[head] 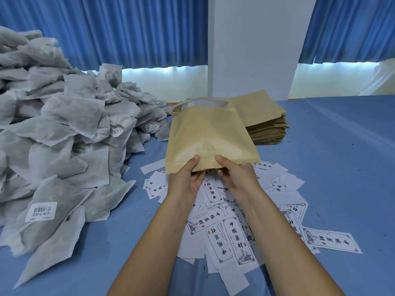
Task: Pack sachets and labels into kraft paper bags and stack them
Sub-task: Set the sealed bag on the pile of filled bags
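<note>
A kraft paper bag (pixel 208 133) is held up above the table, its silver-lined mouth pointing away from me and its bottom edge toward me. My left hand (pixel 188 178) grips the bottom edge, thumb on top. My right hand (pixel 235 174) pinches the same edge just to the right. Under both hands lies a scatter of white printed labels (pixel 233 236). A big heap of grey fabric sachets (pixel 59 129) fills the left side of the table. Whether anything is inside the bag cannot be seen.
A stack of flat kraft bags (pixel 265 122) sits behind the held bag, against a white pillar (pixel 256 45). Blue cloth covers the table (pixel 342 159). Blue curtains hang at the back. A white object shows at the far right edge.
</note>
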The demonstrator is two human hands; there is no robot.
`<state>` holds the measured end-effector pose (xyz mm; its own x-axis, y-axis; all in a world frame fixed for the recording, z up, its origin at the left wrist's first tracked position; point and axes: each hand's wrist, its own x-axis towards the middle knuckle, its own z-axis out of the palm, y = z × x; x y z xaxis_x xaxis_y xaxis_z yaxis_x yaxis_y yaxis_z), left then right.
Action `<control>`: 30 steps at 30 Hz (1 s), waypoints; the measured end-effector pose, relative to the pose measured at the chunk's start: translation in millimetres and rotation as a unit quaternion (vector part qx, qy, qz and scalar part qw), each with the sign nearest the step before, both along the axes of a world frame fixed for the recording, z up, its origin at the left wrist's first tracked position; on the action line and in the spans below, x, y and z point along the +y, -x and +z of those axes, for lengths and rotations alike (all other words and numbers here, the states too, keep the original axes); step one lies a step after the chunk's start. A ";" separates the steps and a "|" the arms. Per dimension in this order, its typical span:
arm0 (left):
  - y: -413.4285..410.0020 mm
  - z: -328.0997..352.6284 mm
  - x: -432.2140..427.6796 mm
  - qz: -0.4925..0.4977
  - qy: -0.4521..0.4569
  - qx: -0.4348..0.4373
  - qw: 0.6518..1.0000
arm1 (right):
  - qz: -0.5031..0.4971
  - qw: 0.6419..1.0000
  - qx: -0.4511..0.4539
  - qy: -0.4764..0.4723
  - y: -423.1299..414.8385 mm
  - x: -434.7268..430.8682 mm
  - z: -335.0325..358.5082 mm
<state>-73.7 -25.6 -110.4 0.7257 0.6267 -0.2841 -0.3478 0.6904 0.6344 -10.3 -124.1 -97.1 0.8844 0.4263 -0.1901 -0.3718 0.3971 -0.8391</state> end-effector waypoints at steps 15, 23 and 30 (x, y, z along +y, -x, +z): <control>-0.6 0.9 -4.5 -0.024 -0.017 0.020 0.999 | 0.030 0.999 -0.021 -0.002 1.9 4.6 -3.8; 1.5 1.8 -1.3 0.038 -0.036 0.061 0.997 | -0.004 1.000 -0.007 0.002 -2.7 2.9 -3.1; 1.4 3.5 -4.8 0.037 -0.094 0.093 0.990 | 0.044 0.999 0.002 -0.002 1.7 6.5 -4.7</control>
<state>-75.1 -30.5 -106.9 0.6218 0.7306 -0.2822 -0.2574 0.5309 0.8074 -12.0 -117.7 -101.7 0.8423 0.5035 -0.1922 -0.4095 0.3663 -0.8355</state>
